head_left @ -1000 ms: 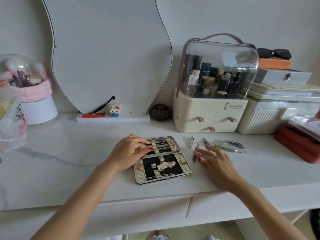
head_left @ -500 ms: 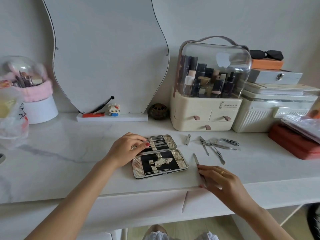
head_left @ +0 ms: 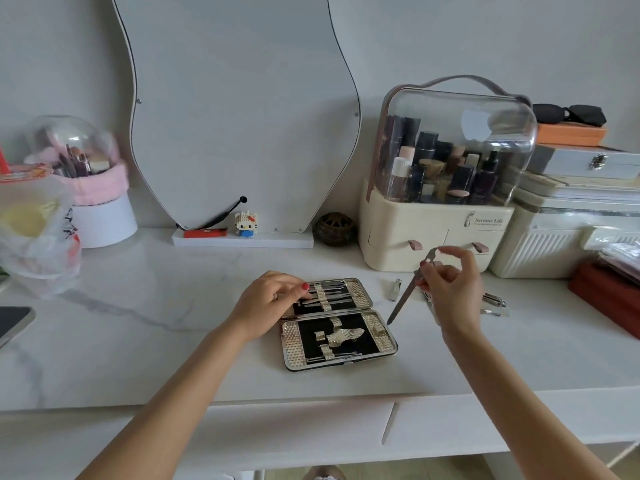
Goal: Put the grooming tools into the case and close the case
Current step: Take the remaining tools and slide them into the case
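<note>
Above the tabletop (head_left: 173,341) the right hand (head_left: 450,289) now pinches a lifted file (head_left: 403,299); left hand (head_left: 268,299), holding nothing, steadies the open case (head_left: 388,344); insertion looks next.

Single head-worn wide-angle view, looking forward and down from above the near edge of the counter (head_left: 145,327). Facing the wall and mirror (head_left: 235,109). Close range: forearms enter from the bottom, open case (head_left: 337,323) near centre. No second view.
</note>
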